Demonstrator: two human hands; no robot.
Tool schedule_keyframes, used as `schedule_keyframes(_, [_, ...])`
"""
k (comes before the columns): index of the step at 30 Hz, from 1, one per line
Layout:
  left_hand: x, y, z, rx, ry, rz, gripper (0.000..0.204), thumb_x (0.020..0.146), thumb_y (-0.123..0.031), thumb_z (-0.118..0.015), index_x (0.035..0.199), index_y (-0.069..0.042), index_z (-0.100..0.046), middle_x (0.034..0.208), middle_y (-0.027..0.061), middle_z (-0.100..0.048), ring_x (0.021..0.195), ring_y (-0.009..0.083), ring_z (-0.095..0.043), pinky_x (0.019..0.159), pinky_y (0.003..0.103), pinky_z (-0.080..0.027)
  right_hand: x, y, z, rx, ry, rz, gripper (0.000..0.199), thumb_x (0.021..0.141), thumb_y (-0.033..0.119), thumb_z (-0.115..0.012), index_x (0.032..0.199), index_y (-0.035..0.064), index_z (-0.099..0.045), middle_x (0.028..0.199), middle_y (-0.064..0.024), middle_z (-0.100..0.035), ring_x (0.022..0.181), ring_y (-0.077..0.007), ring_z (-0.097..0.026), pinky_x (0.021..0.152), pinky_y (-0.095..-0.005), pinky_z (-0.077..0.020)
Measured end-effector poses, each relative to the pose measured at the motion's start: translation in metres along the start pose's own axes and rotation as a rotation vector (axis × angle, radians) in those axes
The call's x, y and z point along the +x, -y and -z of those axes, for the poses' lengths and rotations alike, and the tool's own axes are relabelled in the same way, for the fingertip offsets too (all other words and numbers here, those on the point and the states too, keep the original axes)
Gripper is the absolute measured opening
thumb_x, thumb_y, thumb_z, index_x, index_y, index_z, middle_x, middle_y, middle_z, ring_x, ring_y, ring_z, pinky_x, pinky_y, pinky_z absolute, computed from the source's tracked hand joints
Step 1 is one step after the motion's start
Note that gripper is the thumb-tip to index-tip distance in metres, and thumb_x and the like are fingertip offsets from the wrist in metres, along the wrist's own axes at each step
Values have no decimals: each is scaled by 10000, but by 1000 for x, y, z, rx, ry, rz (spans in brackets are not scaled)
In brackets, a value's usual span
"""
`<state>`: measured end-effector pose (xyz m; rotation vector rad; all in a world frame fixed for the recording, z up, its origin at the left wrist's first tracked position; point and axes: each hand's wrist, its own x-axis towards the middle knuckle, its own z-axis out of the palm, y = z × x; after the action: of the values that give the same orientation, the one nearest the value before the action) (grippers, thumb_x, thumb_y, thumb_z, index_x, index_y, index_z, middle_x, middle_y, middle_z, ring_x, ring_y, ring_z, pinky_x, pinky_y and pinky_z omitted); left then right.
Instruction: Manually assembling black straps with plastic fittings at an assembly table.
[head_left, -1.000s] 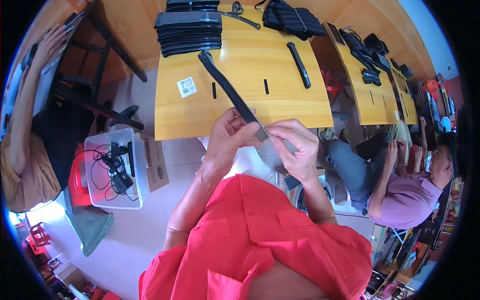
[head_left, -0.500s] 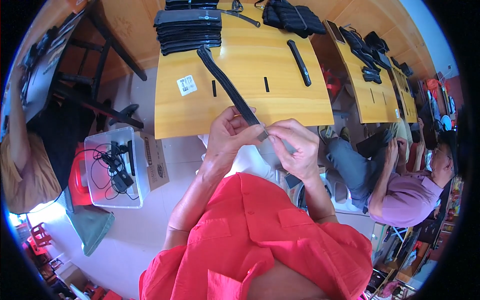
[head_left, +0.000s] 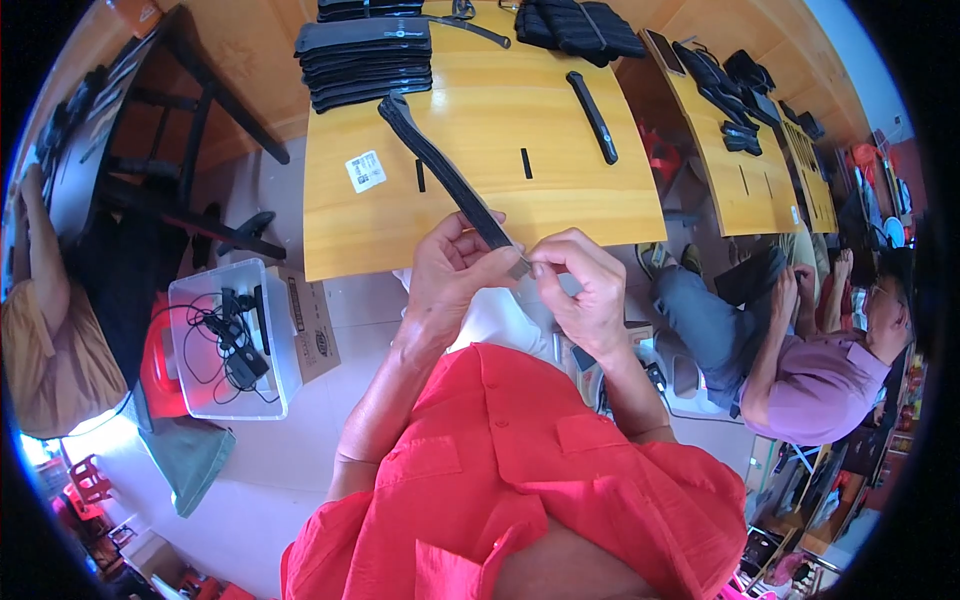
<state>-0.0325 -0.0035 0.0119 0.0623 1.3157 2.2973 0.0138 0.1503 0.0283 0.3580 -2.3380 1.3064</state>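
A long black strap (head_left: 440, 160) slants from over the wooden table (head_left: 470, 215) down to my hands at its near edge. My left hand (head_left: 450, 275) is closed around the strap near its lower end, thumb on top. At that end, my right hand (head_left: 585, 290) is closed in a pinch with thumb and forefinger; whatever tiny part lies between the fingertips is too small to make out. Another black strap (head_left: 593, 117) lies on the right of the table. A tall stack of black straps (head_left: 362, 62) stands at the far left, near a white label (head_left: 366, 171).
A bundle of black straps (head_left: 580, 30) lies at the table's far right. A clear plastic bin (head_left: 283, 345) with black cables stands on the floor at left, beside a cardboard box (head_left: 315, 320). Co-workers sit at left and at right (head_left: 815, 385), where another table (head_left: 745, 205) stands.
My right hand has shifted slightly left, its fingers bending differently at the strap's end. My left hand keeps its hold. The whole view has shifted a little.
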Motion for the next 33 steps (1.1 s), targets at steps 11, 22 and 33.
schedule_keyframes(11, [-16, 2, -1, 44, 152, 87, 420, 766, -13, -647, 1156, 37, -496, 881, 114, -632, 796, 165, -628, 704, 276, -523, 9, -28, 5, -155, -155, -47, 65, 790, -36, -550, 852, -18, -540, 768, -125, -535, 637, -226, -571, 557, -293, -449])
schedule_keyframes(22, [-8, 17, 7, -97, 86, 105, 367, 809, -42, -592, 1151, 39, -485, 931, 136, -622, 841, 187, -626, 734, 305, -525, -3, -13, 7, 388, 195, -235, 315, 700, 67, -753, 962, -5, -594, 970, -82, -521, 841, -146, -573, 660, -244, -512])
schedule_keyframes(33, [-11, 14, 5, -42, 163, 115, 396, 792, -47, -618, 1156, 38, -489, 932, 132, -634, 843, 184, -628, 758, 296, -515, -6, -38, 7, 817, 286, -432, 379, 603, 50, -822, 906, 8, -598, 892, -50, -537, 824, -126, -556, 655, -229, -513])
